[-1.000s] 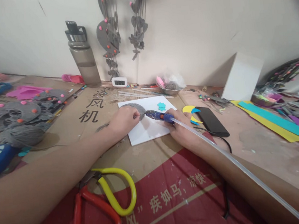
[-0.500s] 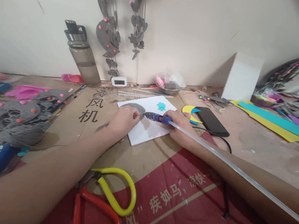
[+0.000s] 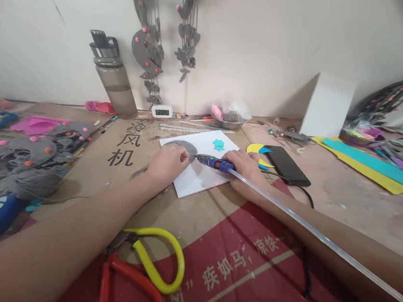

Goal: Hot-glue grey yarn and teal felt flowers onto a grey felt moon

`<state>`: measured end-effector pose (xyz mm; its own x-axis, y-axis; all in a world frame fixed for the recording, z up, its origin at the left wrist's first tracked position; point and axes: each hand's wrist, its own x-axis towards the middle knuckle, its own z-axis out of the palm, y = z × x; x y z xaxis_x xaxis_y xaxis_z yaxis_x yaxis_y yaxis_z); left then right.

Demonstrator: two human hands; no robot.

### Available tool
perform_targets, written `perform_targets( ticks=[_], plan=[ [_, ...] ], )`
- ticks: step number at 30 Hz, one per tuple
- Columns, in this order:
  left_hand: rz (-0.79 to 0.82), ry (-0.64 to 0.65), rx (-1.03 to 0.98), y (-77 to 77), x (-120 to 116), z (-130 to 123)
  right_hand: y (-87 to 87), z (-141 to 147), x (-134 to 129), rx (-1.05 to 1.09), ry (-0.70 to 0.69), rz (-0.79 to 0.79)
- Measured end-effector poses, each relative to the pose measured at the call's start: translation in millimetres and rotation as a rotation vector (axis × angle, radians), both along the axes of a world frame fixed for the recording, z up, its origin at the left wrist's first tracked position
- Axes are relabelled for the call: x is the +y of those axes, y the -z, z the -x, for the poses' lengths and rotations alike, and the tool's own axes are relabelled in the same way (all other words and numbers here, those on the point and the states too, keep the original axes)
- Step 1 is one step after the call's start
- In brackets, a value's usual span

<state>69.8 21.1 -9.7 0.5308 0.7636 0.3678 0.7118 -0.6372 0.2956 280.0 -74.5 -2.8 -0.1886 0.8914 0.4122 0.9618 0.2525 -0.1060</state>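
Grey, curved, felt-like piece: far-left part of smooth white four-sided board, partly under left hand | Left: fingers curled, grip on piece indeterminable | Right hand: closed round blue glue gun, tip beside piece's edge | Advised: steady tip, fingertips clear, glue sparing | Board's right: flat teal scalloped cutouts | Beneath: brown cardboard

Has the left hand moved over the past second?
No: judged against the white clock, the left hand shows no clear shift in any direction.
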Motion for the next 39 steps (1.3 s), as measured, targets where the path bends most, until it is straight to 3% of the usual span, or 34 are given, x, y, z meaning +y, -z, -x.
perform_targets(
  ticks=[31, 39],
  plan=[
    [0.000, -0.002, -0.006, 1.1, 1.3, -0.3, 4.2, -0.6, 1.7, 0.020, 0.002, -0.029],
    [0.036, -0.032, -0.081, 3.0, -2.5, -1.0, 7.0, -7.2, 3.7, 0.336, 0.133, -0.050]
  ],
)
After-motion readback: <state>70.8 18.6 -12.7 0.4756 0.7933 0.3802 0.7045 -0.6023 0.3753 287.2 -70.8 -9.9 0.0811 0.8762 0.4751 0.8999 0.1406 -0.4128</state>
